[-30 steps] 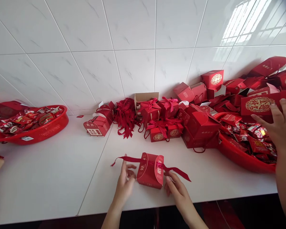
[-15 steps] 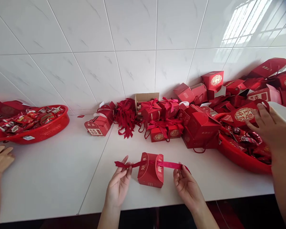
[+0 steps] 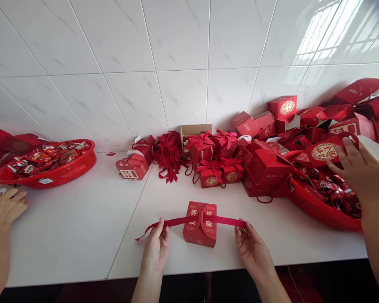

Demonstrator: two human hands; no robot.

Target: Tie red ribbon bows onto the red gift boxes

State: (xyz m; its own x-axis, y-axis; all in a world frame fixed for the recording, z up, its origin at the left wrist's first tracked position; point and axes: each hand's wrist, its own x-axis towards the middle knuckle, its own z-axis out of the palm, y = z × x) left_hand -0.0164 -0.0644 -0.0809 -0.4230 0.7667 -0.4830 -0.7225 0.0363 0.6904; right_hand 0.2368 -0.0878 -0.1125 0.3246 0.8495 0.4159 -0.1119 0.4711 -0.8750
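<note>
A small red gift box (image 3: 200,236) with gold lettering stands on the white table between my hands, its two rounded top flaps meeting in the middle. A dark red ribbon (image 3: 228,220) runs through the slots in those flaps and stretches out to both sides. My left hand (image 3: 157,246) pinches the ribbon left of the box, and a loose tail hangs beyond the fingers. On the other side, my right hand (image 3: 252,247) grips the ribbon near its right end. Neither hand touches the box.
Behind lie a bundle of red ribbons (image 3: 169,153), boxes tied with bows (image 3: 210,179) and an open cardboard carton (image 3: 196,128). Red baskets of sweets (image 3: 90,162) flank the table. Another person's hand (image 3: 355,164) holds a box at right; one more hand (image 3: 9,206) is at left.
My hands have drawn the ribbon straighter and tauter, the right hand moving outward. The box's flaps have come down flatter and closer together. The left-hand person's hand shows more in view.
</note>
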